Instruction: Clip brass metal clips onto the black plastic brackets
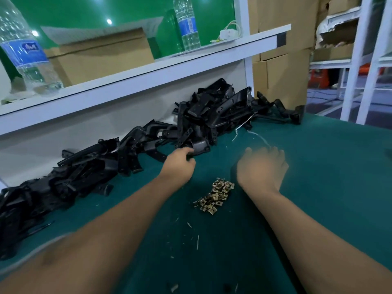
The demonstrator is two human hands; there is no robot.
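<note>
Roughly two dozen brass clips (214,196) lie heaped on the green table (318,187) between both forearms. Left hand (179,164) grips one black bracket (198,145) at the edge of the bracket pile (127,149); right hand (262,166) is blurred, fingers unclear. Two water bottles (187,24) stand on the shelf (148,68).

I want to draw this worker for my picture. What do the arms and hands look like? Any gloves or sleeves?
No gloves: the left hand and right hand are bare, with no rings or watch showing. Both forearms are bare too, with no sleeves in view. The right hand is blurred, so small details cannot be made out.
</note>
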